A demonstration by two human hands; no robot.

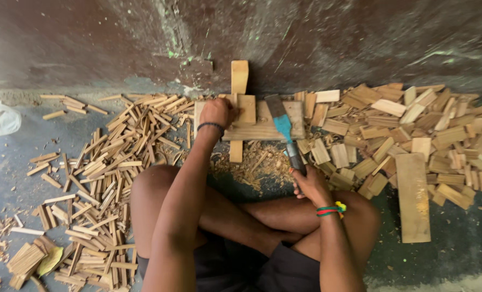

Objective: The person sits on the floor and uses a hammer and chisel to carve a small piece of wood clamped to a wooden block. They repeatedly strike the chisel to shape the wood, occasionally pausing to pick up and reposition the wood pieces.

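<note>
Against the foot of the stained dark wall point(116, 38), a flat chopping board point(262, 128) lies on the floor, probably braced there so it cannot slide. The left hand point(217, 112) pinches a small wooden block point(246, 110) upright on that board, fingers kept to one side, seemingly to leave the top free for the blade. The right hand point(309, 183) is closed round the handle of a cleaver point(282, 127) with a blue-taped blade, which rests flat on the board just beside the block. Thin split sticks point(105, 173) pile to the left, uncut offcuts point(414, 124) to the right, apparently sorted by stage. A longer plank point(413, 197) lies near the right knee. Shavings litter the worn grey-blue concrete floor point(457, 243).
</note>
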